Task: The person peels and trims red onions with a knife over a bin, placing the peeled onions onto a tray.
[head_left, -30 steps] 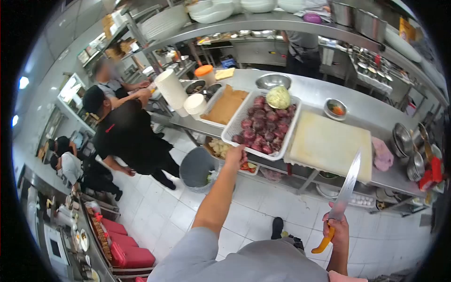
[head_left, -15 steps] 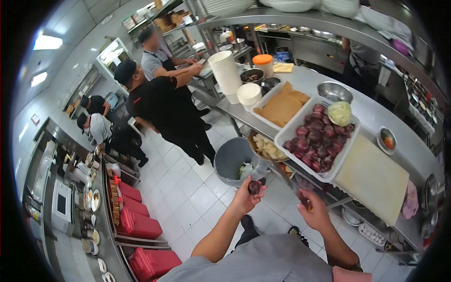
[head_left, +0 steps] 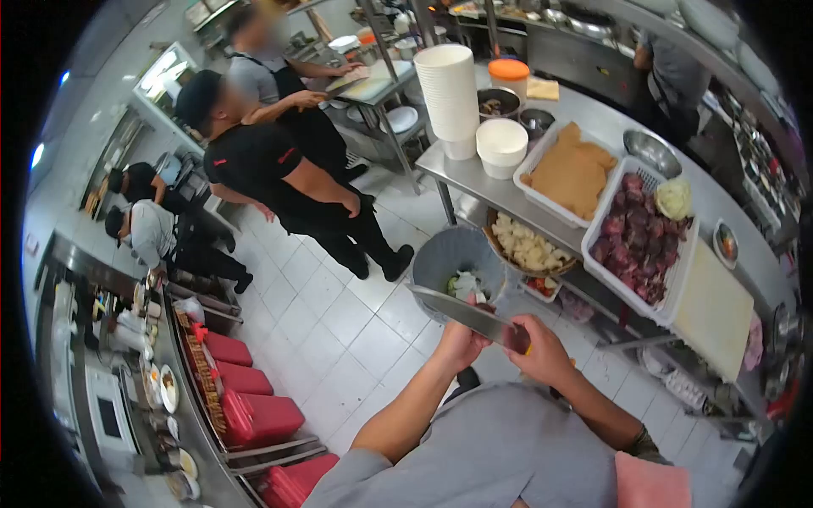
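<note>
My right hand (head_left: 542,351) is closed around the handle of a broad kitchen knife (head_left: 466,313). Its blade points left and crosses over my left hand (head_left: 461,345). Those left fingers are curled around a red onion, of which only a dark reddish bit shows behind the blade. Just beyond both hands stands a grey bin (head_left: 428,254) with pale green and white scraps inside. To the right, a white basket (head_left: 593,258) holds many red onions (head_left: 635,233) and a pale cabbage (head_left: 673,200).
A cutting board (head_left: 716,313) lies beside the basket on the steel counter. Stacked white tubs (head_left: 446,93) and a tray of brown sheets (head_left: 572,173) are further back. A basket of pale pieces (head_left: 525,245) sits below. Co-workers (head_left: 279,169) stand ahead left; red bins (head_left: 258,415) line the left.
The knife has swung up and left across my left hand, covering most of the onion. My hands have drawn closer together. The view has shifted, and the nearest co-worker's arm has lowered.
</note>
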The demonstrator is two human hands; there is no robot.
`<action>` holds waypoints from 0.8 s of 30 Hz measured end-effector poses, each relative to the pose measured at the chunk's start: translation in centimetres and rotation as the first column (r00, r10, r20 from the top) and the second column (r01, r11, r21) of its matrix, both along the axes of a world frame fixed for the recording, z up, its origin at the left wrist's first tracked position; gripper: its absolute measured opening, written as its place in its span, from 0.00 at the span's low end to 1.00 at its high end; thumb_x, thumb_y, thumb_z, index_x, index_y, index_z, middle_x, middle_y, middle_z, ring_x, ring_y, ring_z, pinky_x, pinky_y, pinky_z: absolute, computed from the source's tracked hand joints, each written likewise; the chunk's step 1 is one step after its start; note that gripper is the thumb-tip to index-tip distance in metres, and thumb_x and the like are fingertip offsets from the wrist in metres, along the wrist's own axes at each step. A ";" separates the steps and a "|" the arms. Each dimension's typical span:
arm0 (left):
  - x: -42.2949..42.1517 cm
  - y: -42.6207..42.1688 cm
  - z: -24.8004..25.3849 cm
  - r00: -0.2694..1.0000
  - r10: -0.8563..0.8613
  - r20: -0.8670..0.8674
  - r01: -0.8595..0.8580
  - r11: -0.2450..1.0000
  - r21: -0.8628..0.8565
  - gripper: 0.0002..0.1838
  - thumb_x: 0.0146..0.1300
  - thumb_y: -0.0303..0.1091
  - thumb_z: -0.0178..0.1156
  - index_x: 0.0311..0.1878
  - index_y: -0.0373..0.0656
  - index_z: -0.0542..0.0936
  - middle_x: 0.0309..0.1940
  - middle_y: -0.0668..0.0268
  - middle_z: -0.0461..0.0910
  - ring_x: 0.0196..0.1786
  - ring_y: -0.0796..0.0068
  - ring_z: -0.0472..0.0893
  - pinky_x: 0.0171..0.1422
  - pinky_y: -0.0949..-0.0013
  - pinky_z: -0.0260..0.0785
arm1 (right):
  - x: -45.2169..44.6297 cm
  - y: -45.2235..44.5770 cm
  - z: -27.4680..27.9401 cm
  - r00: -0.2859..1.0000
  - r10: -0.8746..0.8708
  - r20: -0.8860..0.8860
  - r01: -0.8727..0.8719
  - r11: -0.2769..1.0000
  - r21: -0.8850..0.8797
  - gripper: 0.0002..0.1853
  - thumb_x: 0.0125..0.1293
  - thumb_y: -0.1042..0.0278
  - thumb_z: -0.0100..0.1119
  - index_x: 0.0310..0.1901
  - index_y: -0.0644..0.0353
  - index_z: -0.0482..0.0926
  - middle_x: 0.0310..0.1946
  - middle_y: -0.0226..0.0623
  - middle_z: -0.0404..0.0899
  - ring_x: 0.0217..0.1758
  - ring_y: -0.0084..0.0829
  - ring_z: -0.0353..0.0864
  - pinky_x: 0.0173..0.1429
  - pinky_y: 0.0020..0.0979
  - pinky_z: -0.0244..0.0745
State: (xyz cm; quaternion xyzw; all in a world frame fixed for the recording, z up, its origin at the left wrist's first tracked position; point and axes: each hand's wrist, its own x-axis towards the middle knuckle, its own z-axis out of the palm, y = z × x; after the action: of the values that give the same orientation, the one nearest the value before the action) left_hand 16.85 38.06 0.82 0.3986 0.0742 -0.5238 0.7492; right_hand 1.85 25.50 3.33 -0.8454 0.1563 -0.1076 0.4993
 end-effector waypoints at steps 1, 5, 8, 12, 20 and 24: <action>1.0 0.0 -0.5 1.000 -0.013 0.006 0.014 0.999 -0.041 0.22 0.75 0.56 0.51 0.39 0.46 0.77 0.29 0.70 0.77 0.30 0.73 0.76 0.40 0.67 0.70 | 0.8 0.4 0.3 1.000 -0.011 -0.027 0.012 1.000 0.029 0.30 0.56 0.67 0.73 0.60 0.57 0.71 0.52 0.45 0.78 0.51 0.48 0.82 0.56 0.41 0.78; 3.9 -1.5 -2.2 0.993 0.111 -0.029 -0.112 0.993 -0.035 0.27 0.74 0.61 0.51 0.41 0.43 0.80 0.31 0.69 0.78 0.39 0.72 0.76 0.51 0.66 0.70 | 3.4 0.7 1.0 0.998 -0.034 -0.059 0.030 0.997 -0.071 0.40 0.58 0.52 0.73 0.70 0.53 0.66 0.55 0.45 0.76 0.53 0.46 0.82 0.55 0.42 0.78; 6.0 -2.1 -2.0 0.998 0.028 -0.049 -0.026 0.999 0.030 0.29 0.71 0.66 0.51 0.40 0.45 0.80 0.32 0.68 0.79 0.41 0.70 0.77 0.53 0.64 0.70 | 5.0 -0.6 0.4 0.993 0.015 -0.119 -0.020 0.999 -0.043 0.43 0.60 0.47 0.71 0.74 0.50 0.63 0.54 0.46 0.75 0.51 0.47 0.81 0.55 0.43 0.77; 6.6 -3.6 -3.0 0.997 0.056 -0.058 -0.052 0.996 0.076 0.31 0.68 0.69 0.52 0.42 0.46 0.81 0.33 0.66 0.81 0.42 0.66 0.80 0.53 0.60 0.73 | 6.8 -2.9 -0.9 0.985 0.099 -0.144 -0.100 0.995 -0.001 0.43 0.61 0.49 0.70 0.75 0.46 0.62 0.50 0.45 0.75 0.50 0.47 0.80 0.54 0.42 0.76; 8.5 -4.8 -2.3 0.986 0.138 -0.093 -0.127 0.985 0.120 0.31 0.71 0.69 0.48 0.42 0.46 0.79 0.36 0.67 0.80 0.43 0.69 0.80 0.52 0.63 0.74 | 9.9 -4.9 -1.2 0.969 0.220 -0.110 -0.212 0.974 0.081 0.41 0.64 0.54 0.68 0.77 0.43 0.61 0.45 0.42 0.74 0.47 0.42 0.77 0.53 0.39 0.74; 11.2 -3.8 -3.0 0.996 0.064 -0.068 -0.055 0.990 0.129 0.29 0.72 0.66 0.49 0.41 0.47 0.78 0.36 0.67 0.80 0.43 0.70 0.80 0.52 0.63 0.74 | 12.2 -3.1 -2.5 0.987 0.155 -0.029 -0.151 0.983 0.104 0.40 0.65 0.52 0.67 0.77 0.43 0.61 0.42 0.43 0.74 0.45 0.42 0.78 0.51 0.39 0.74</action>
State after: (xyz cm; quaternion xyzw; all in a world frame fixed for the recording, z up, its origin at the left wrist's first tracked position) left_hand 28.09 34.22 -2.22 0.4242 0.1461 -0.5093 0.7344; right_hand 14.01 22.40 0.84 -0.8302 0.1053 -0.0450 0.5455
